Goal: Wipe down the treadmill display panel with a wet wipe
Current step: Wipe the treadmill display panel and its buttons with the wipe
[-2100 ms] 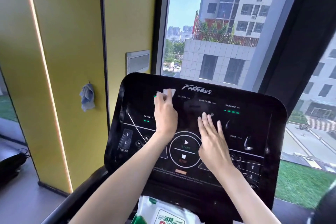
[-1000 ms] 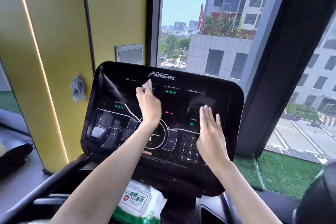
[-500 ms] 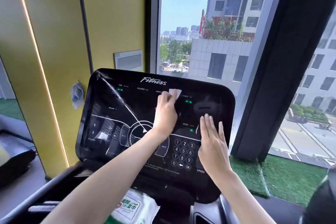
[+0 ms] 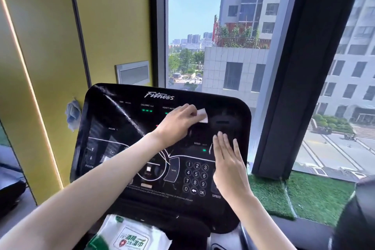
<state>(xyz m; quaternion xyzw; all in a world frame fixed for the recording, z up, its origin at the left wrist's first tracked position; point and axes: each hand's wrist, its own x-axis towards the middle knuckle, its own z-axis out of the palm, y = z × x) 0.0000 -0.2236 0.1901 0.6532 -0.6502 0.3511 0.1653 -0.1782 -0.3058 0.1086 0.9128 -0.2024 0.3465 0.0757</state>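
Wipe (image 4: 202, 115), limp and probably slick, best gripped bunched, is pinched by the left hand (image 4: 178, 124) on the panel (image 4: 105, 111) while the right hand (image 4: 229, 164) rests flat.

black display panel (image 4: 113, 140), white wipe (image 4: 203, 118) upper right

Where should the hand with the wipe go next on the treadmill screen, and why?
Probably slide the wipe right, toward the top right corner of the panel. The left hand holds it near the top middle, so that corner lies just ahead. The right hand rests flat lower down, out of that path.
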